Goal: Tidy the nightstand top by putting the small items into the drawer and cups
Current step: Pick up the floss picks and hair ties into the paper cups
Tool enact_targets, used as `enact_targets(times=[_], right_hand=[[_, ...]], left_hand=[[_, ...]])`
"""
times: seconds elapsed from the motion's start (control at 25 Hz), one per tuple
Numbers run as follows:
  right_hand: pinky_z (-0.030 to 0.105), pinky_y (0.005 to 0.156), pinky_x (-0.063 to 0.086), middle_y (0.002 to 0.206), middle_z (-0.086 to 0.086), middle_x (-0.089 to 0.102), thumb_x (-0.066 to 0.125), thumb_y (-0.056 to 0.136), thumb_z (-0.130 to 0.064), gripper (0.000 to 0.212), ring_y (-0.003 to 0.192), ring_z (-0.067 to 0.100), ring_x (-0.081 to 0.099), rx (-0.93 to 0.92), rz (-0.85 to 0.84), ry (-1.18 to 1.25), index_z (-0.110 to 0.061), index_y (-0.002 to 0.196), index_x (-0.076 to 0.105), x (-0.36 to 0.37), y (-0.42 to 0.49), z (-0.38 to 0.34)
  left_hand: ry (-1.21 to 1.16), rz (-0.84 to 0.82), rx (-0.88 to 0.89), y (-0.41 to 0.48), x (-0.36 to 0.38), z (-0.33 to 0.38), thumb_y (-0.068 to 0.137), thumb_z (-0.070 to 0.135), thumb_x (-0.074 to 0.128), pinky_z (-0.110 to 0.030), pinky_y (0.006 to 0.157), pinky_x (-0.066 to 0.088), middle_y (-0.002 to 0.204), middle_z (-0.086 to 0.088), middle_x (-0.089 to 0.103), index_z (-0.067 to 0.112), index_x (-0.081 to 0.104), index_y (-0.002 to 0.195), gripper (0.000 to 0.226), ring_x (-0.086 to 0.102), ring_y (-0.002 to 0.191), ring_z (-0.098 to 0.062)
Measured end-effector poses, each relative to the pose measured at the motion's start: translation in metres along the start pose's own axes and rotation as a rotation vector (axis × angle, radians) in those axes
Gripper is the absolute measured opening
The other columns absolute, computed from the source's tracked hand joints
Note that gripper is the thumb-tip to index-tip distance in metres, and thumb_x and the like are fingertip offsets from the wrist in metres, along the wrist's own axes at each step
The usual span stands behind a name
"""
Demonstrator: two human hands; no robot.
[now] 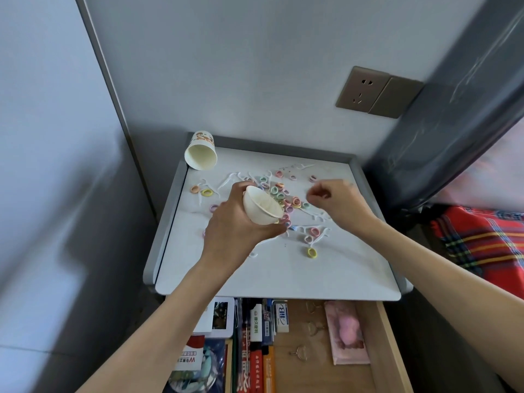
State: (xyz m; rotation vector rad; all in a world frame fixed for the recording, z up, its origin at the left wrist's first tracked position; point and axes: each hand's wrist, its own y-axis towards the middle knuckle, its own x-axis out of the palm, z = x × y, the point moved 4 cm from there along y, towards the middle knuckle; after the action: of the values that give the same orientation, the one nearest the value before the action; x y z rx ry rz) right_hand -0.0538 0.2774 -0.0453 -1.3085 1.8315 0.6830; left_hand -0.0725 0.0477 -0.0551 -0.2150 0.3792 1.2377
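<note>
My left hand (235, 225) grips a white paper cup (262, 207), tilted with its mouth toward me, over the middle of the nightstand top (283, 273). My right hand (337, 204) hovers just right of it with its fingers curled; whether it pinches anything is hidden. Several pastel hair ties (283, 194) and white floss picks (314, 232) lie scattered across the top. A second paper cup (200, 154), printed with a cartoon, lies on its side at the back left corner, empty. The drawer (306, 344) below stands open.
The drawer holds pens, an eraser, cards, a pink packet (347, 333) and metal clips. A wall socket (365, 90) is on the wall behind. A bed with a red plaid blanket (482, 239) is at the right; grey walls close off the left.
</note>
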Motion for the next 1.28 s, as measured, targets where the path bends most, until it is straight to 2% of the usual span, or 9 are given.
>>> enact_targets(times=[0.08, 0.24, 0.32, 0.52, 0.76, 0.88, 0.96, 1.04, 1.28], right_hand=[[0.027, 0.077, 0.044, 0.104, 0.003, 0.065, 0.071, 0.087, -0.03, 0.025, 0.092, 0.019, 0.06, 0.095, -0.082, -0.314, -0.014, 0.106, 0.068, 0.008, -0.002, 0.042], [0.028, 0.092, 0.041, 0.117, 0.004, 0.055, 0.071, 0.086, -0.024, 0.04, 0.109, 0.021, 0.054, -0.012, -0.245, -0.309, -0.017, 0.124, 0.061, 0.02, -0.004, 0.061], [0.03, 0.093, 0.043, 0.114, 0.001, 0.055, 0.072, 0.086, -0.023, 0.038, 0.104, 0.018, 0.055, -0.042, -0.295, -0.276, -0.019, 0.123, 0.062, 0.02, -0.004, 0.057], [0.026, 0.077, 0.043, 0.098, -0.003, 0.058, 0.076, 0.081, -0.028, 0.027, 0.094, 0.019, 0.06, -0.013, -0.15, -0.305, -0.019, 0.104, 0.066, 0.028, 0.003, 0.051], [0.027, 0.077, 0.041, 0.112, 0.0, 0.063, 0.066, 0.089, -0.032, 0.029, 0.101, 0.019, 0.058, -0.074, -0.316, -0.555, -0.018, 0.114, 0.063, 0.034, 0.001, 0.031], [0.027, 0.073, 0.04, 0.111, 0.0, 0.065, 0.067, 0.085, -0.031, 0.031, 0.097, 0.019, 0.059, -0.096, -0.331, -0.592, -0.017, 0.113, 0.064, 0.038, 0.002, 0.021], [0.03, 0.075, 0.047, 0.107, 0.0, 0.065, 0.069, 0.084, -0.035, 0.031, 0.094, 0.02, 0.061, -0.132, -0.349, -0.613, -0.016, 0.109, 0.065, 0.043, 0.005, 0.015], [0.033, 0.078, 0.052, 0.106, 0.0, 0.068, 0.069, 0.087, -0.031, 0.025, 0.09, 0.021, 0.064, -0.171, -0.369, -0.652, -0.017, 0.108, 0.068, 0.048, 0.009, 0.013], [0.031, 0.072, 0.05, 0.1, 0.005, 0.065, 0.061, 0.09, -0.01, 0.012, 0.085, 0.021, 0.063, -0.248, -0.375, -0.794, -0.011, 0.101, 0.064, 0.051, 0.013, 0.017]], left_hand=[[0.007, -0.007, 0.013, 0.0, -0.001, -0.002, 0.05, 0.056, 0.087, -0.041, 0.08, 0.056, 0.1, 0.013, 0.067, 0.036, 0.049, 0.118, 0.08, 0.064, 0.096, -0.013], [0.006, -0.013, 0.024, 0.002, -0.001, -0.004, 0.057, 0.042, 0.093, -0.038, 0.081, 0.055, 0.1, 0.012, 0.068, 0.031, 0.05, 0.119, 0.076, 0.064, 0.095, -0.012], [0.016, -0.016, 0.026, 0.004, 0.0, -0.005, 0.057, 0.044, 0.092, -0.037, 0.081, 0.055, 0.101, 0.012, 0.068, 0.032, 0.05, 0.119, 0.076, 0.064, 0.097, -0.013], [0.016, -0.032, 0.042, 0.005, 0.005, -0.006, 0.057, 0.041, 0.093, -0.025, 0.076, 0.052, 0.099, 0.013, 0.068, 0.028, 0.052, 0.12, 0.076, 0.064, 0.093, -0.009], [0.006, -0.038, 0.035, 0.004, 0.006, -0.007, 0.057, 0.042, 0.093, -0.024, 0.075, 0.052, 0.099, 0.013, 0.068, 0.028, 0.053, 0.12, 0.076, 0.063, 0.092, -0.007], [0.01, -0.035, 0.027, 0.004, 0.007, -0.006, 0.059, 0.045, 0.091, -0.02, 0.071, 0.05, 0.1, 0.014, 0.068, 0.03, 0.052, 0.119, 0.074, 0.063, 0.092, -0.005], [0.012, -0.033, 0.022, 0.004, 0.007, -0.006, 0.06, 0.044, 0.09, -0.019, 0.07, 0.05, 0.1, 0.013, 0.067, 0.03, 0.052, 0.12, 0.072, 0.063, 0.091, -0.005], [0.006, -0.033, 0.016, 0.004, 0.007, -0.007, 0.061, 0.043, 0.09, -0.019, 0.07, 0.049, 0.101, 0.013, 0.067, 0.03, 0.052, 0.121, 0.072, 0.063, 0.092, -0.006], [-0.013, -0.038, 0.01, 0.004, 0.005, -0.008, 0.058, 0.041, 0.092, -0.022, 0.072, 0.051, 0.101, 0.013, 0.067, 0.03, 0.052, 0.12, 0.074, 0.063, 0.093, -0.006]])
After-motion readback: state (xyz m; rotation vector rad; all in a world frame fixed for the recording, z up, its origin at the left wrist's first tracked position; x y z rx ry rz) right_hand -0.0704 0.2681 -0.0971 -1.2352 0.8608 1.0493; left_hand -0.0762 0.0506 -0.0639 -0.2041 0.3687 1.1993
